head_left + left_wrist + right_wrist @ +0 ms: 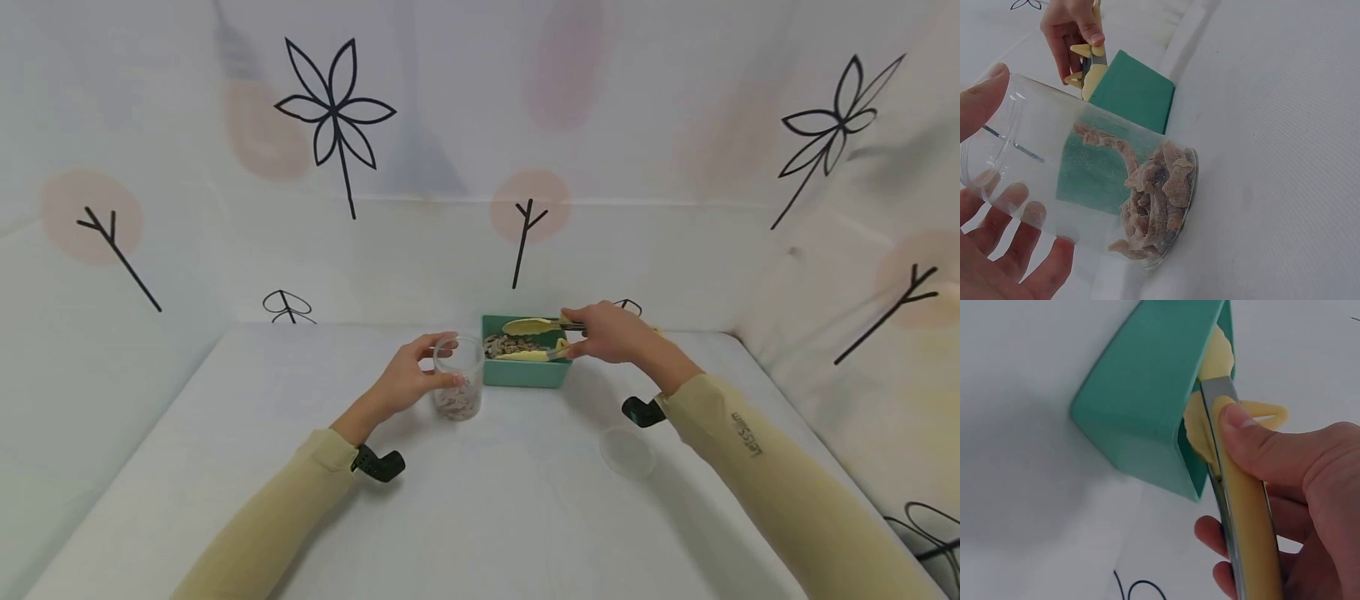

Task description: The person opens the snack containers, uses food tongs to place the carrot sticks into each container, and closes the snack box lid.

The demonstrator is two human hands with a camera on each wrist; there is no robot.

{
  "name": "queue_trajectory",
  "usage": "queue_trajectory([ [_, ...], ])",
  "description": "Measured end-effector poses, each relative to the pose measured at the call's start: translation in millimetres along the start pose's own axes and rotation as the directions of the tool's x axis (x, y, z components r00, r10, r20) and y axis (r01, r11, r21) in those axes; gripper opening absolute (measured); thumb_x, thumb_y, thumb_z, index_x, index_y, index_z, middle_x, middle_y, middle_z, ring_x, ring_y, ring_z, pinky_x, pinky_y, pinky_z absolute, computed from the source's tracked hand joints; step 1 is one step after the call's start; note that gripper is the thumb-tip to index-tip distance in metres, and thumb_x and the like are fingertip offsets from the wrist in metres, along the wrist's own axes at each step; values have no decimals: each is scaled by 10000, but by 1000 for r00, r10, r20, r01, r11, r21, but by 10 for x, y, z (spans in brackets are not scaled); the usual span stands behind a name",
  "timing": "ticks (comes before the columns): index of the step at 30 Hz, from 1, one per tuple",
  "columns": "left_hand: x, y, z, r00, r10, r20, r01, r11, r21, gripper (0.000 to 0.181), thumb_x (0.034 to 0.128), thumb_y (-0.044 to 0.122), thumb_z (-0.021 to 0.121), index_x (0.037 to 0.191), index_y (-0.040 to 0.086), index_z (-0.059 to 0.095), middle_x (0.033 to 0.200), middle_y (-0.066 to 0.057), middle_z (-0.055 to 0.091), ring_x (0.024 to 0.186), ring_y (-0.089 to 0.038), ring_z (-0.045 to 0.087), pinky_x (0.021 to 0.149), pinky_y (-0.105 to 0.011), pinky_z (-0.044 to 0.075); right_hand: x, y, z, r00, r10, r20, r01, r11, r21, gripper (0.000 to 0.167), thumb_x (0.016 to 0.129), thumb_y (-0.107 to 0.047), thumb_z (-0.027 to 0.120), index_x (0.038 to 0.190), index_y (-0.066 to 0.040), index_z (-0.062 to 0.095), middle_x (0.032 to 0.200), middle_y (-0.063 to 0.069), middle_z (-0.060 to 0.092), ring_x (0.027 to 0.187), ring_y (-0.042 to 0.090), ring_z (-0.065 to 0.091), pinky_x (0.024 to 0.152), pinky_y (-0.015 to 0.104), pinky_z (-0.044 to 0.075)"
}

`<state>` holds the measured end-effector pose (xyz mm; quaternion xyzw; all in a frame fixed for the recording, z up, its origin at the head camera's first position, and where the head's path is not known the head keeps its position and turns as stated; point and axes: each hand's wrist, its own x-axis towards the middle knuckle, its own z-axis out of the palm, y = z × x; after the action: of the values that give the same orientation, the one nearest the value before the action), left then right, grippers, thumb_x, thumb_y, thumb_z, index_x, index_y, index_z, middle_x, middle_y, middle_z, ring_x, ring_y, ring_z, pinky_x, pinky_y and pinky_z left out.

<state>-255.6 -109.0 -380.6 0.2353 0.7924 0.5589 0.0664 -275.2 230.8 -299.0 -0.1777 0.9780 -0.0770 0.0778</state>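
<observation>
A clear plastic jar (459, 379) stands upright on the table, brownish strips (1157, 200) gathered at its bottom. My left hand (408, 375) grips it, thumb on one side and fingers on the other. Touching or close to the jar's right is a green box (525, 374) holding small brownish pieces (510, 343). My right hand (611, 333) holds yellow-tipped tongs (528, 327) by their handles, thumb on the yellow grip in the right wrist view. The tongs' two tips are spread apart over and inside the box.
A round clear lid (627, 452) lies on the white table to the right, below the right wrist. Behind the table and along its sides hangs a pale cloth (420, 258) with plant drawings. Dark wrist cameras (379, 464) are strapped to both wrists.
</observation>
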Motion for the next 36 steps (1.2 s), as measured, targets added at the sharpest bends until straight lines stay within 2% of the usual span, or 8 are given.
queue_trajectory([
  [4,6,-18,-1,1000,6,9,-6,1000,-8,733,855,210,811,1485,102,452,1434,-163,519,1291,-323,486,1012,-511,446,83,-27,-1,998,-10,57,8,1000,29,763,903,-308,756,1501,-3,394,1357,238,571,1192,369,563,980,534,454],
  [8,4,-22,-7,1000,6,9,-6,1000,-7,736,857,205,810,1488,96,446,1436,-160,518,1292,-329,483,1012,-512,446,131,-6,49,998,-12,64,7,996,85,723,920,-261,739,1497,2,392,1387,240,545,1241,386,518,1021,544,421],
  [14,2,-18,-14,1000,0,7,0,1000,-7,709,861,202,807,1479,144,465,1438,-146,519,1301,-347,472,1021,-515,436,139,63,194,999,-19,-50,25,992,121,610,915,-222,743,1446,-43,502,1330,192,609,1203,347,574,938,490,483],
  [17,6,-30,-10,1000,6,9,-6,1000,-8,698,865,199,803,1476,152,469,1444,-176,505,1306,-362,468,1020,-522,436,134,77,252,994,-24,-106,37,992,120,577,894,-217,766,1406,-54,558,1279,176,644,1060,273,629,806,410,509],
  [21,7,-36,-3,1000,4,11,-4,1000,-8,702,868,191,800,1480,125,462,1442,-175,508,1307,-370,467,1018,-524,437,110,89,299,989,-22,-146,39,993,114,561,888,-220,772,1389,-63,576,1268,173,650,890,213,607,684,351,484],
  [25,2,-29,1,1000,0,8,0,1000,-11,706,870,182,797,1482,103,456,1441,-174,511,1303,-360,471,1021,-528,433,79,95,321,984,-20,-177,38,994,98,540,895,-224,765,1384,-79,588,1253,162,662,888,215,616,706,377,508],
  [29,-4,-20,3,1000,-5,0,5,1000,-8,701,866,178,800,1477,107,465,1431,-151,527,1287,-319,488,1019,-515,439,28,94,313,980,-27,-199,46,994,95,526,899,-215,759,1378,-73,595,1244,157,669,970,246,645,765,418,524],
  [36,-11,-1,4,1000,-2,-6,2,1000,2,699,862,192,805,1474,129,473,1419,-123,544,1278,-308,497,1010,-507,447,-82,159,246,975,-29,-221,64,986,151,520,908,-185,746,1381,-43,584,1249,175,663,1095,331,629,845,475,522],
])
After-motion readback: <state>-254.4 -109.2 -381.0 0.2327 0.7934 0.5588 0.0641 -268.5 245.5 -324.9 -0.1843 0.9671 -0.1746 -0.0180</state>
